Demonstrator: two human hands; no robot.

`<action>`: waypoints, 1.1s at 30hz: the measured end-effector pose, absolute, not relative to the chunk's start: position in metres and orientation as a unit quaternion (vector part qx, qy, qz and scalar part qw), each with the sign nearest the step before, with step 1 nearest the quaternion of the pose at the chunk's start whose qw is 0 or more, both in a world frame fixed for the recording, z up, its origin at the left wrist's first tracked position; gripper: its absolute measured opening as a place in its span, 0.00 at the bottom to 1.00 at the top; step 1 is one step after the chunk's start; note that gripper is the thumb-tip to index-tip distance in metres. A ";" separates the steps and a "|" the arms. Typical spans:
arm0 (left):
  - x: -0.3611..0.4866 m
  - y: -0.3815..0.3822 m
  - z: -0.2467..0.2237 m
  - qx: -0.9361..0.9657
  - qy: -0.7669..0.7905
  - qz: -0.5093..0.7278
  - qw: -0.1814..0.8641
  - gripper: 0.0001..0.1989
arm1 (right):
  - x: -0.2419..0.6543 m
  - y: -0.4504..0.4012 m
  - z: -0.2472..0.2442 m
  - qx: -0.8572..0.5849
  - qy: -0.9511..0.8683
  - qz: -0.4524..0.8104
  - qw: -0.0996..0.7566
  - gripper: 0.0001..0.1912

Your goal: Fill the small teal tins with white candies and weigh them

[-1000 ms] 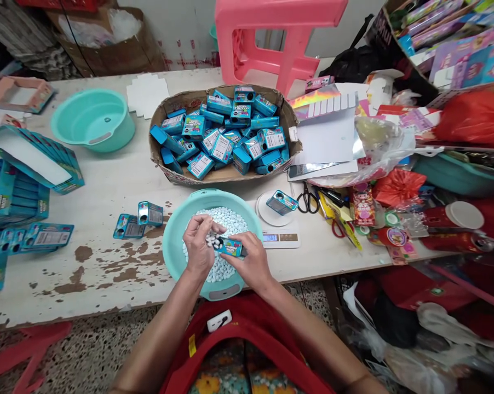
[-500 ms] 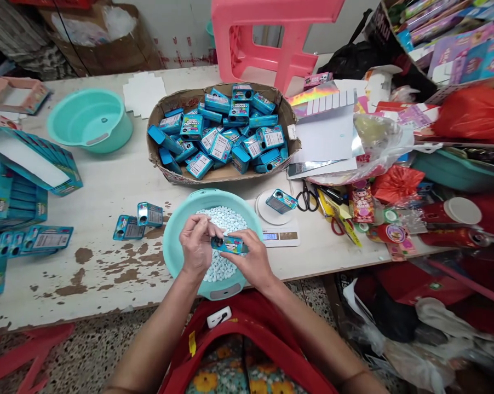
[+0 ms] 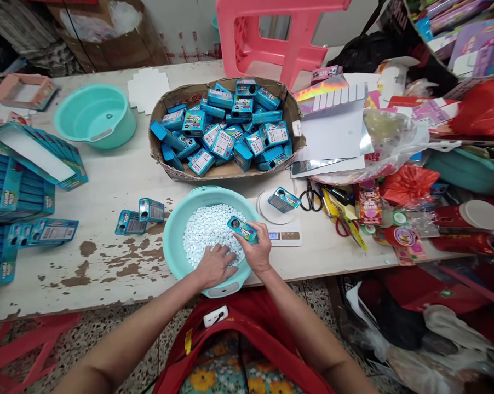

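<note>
My left hand [image 3: 214,266] rests palm down on the small pale candies [image 3: 201,225] in the turquoise basin [image 3: 173,230], its fingers apart. Above the right side of that basin, my right hand [image 3: 257,247] is closed around a small blue box [image 3: 242,229] with a dark round spot at one end. Another blue box [image 3: 284,200] lies on the round plate of a white scale [image 3: 293,236] just right of the basin. Two more small boxes [image 3: 151,210] are on the table to the left.
Behind the basin is a cardboard tray [image 3: 226,176] full of blue boxes. A second turquoise basin [image 3: 94,116] and stacked blue packs [image 3: 17,189] are at left. Scissors [image 3: 311,196], foil sheets [image 3: 333,128] and plastic bags are at right. A pink stool [image 3: 294,41] stands behind.
My left hand has moved down from beside the held box onto the candies, and its fingers have spread. My right hand has shifted slightly right and up with the box. The view has shifted slightly.
</note>
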State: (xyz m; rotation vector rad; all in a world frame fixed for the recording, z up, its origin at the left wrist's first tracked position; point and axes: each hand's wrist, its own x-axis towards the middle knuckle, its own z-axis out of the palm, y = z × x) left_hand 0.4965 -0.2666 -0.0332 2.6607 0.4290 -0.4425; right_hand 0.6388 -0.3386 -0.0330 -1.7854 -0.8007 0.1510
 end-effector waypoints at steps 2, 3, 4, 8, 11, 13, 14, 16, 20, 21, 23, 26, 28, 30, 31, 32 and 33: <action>0.485 -0.257 -0.028 0.955 0.136 -0.185 0.185 0.19 | 0.640 -0.339 -0.030 -0.757 -0.337 0.070 0.555 0.17; 0.479 -0.252 -0.028 0.955 0.134 -0.194 0.179 0.18 | 0.641 -0.339 -0.028 -0.756 -0.333 0.075 0.559 0.17; 0.474 -0.246 -0.029 0.953 0.137 -0.201 0.178 0.17 | 0.641 -0.340 -0.024 -0.754 -0.323 0.078 0.567 0.17; 0.466 -0.230 -0.040 0.923 0.226 -0.204 0.235 0.13 | 0.641 -0.341 -0.011 -0.738 -0.299 0.104 0.597 0.19; 0.470 -0.221 -0.038 0.854 0.347 -0.118 0.369 0.11 | 0.637 -0.341 -0.008 -0.730 -0.346 0.171 0.564 0.18; 0.477 -0.219 -0.027 0.755 0.435 -0.018 0.491 0.12 | 0.633 -0.342 -0.011 -0.735 -0.363 0.196 0.538 0.17; 0.481 -0.219 -0.020 0.690 0.465 0.038 0.554 0.13 | 0.631 -0.343 -0.012 -0.738 -0.369 0.201 0.528 0.17; 0.491 -0.221 -0.002 0.557 0.481 0.148 0.661 0.13 | 0.625 -0.345 -0.014 -0.741 -0.389 0.208 0.506 0.17; 0.511 -0.231 0.028 0.388 0.411 0.324 0.759 0.10 | 0.611 -0.345 -0.004 -0.733 -0.444 0.232 0.459 0.16; 0.515 -0.233 0.032 0.364 0.402 0.354 0.762 0.10 | 0.608 -0.345 0.002 -0.729 -0.455 0.238 0.453 0.16; 0.520 -0.235 0.037 0.337 0.391 0.399 0.758 0.10 | 0.604 -0.345 0.013 -0.722 -0.463 0.244 0.453 0.17; 0.522 -0.236 0.040 0.332 0.390 0.419 0.750 0.10 | 0.603 -0.344 0.025 -0.729 -0.443 0.236 0.466 0.17; 0.523 -0.236 0.042 0.327 0.403 0.412 0.749 0.09 | 0.605 -0.344 0.028 -0.736 -0.433 0.235 0.465 0.16; 0.525 -0.236 0.044 0.320 0.410 0.410 0.749 0.09 | 0.606 -0.343 0.029 -0.738 -0.435 0.238 0.458 0.16; 0.527 -0.237 0.046 0.319 0.410 0.410 0.750 0.09 | 0.607 -0.344 0.029 -0.738 -0.436 0.239 0.457 0.16; 0.528 -0.238 0.049 0.321 0.409 0.409 0.750 0.09 | 0.608 -0.344 0.030 -0.737 -0.437 0.240 0.457 0.17; 0.529 -0.239 0.051 0.325 0.408 0.408 0.750 0.09 | 0.608 -0.345 0.031 -0.735 -0.436 0.242 0.459 0.17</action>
